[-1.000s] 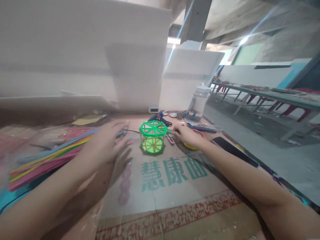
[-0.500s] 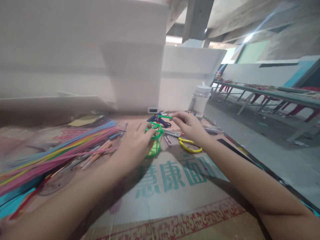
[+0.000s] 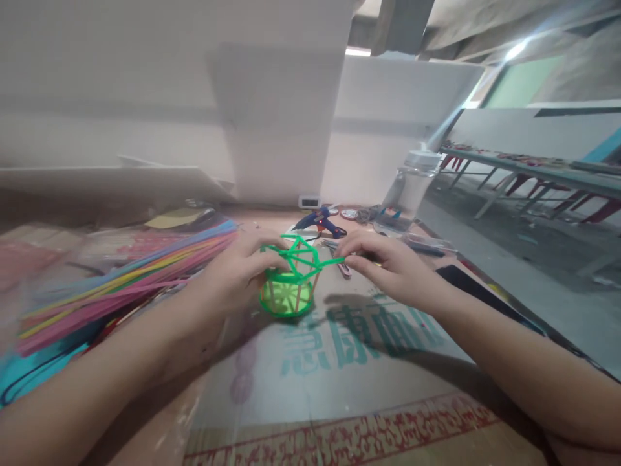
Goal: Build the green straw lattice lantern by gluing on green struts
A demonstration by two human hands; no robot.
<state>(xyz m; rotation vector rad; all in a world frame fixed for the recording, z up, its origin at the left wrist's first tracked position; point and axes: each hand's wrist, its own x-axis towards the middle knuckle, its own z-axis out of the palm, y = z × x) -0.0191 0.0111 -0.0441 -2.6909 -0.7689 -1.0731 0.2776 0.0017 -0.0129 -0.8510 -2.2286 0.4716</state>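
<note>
A small green frame [image 3: 297, 278], with green rims, thin brown uprights and a yellow-green round base, stands over the printed sheet. My left hand [image 3: 252, 262] grips its upper rim from the left, thumb and fingers closed on it. Between the thumb and fingers of my right hand [image 3: 376, 259] is a thin green strip [image 3: 334, 261], whose far end meets the frame's upper rim on the right. Whether the strip is stuck there I cannot tell. Beyond the frame lies a blue glue gun [image 3: 317, 220], and scissors are mostly hidden behind my right hand.
Bundled coloured pipe cleaners [image 3: 145, 272] lie at the left. A clear bottle [image 3: 407, 188] stands at the back right, near a small digital display [image 3: 309, 202]. A black flat object [image 3: 485, 298] lies along the right edge. White boards [image 3: 272, 103] rise behind.
My right hand has brought the green strip down from near the glue gun to the frame's rim. The frame now shows more fully in my left hand, and the view has shifted.
</note>
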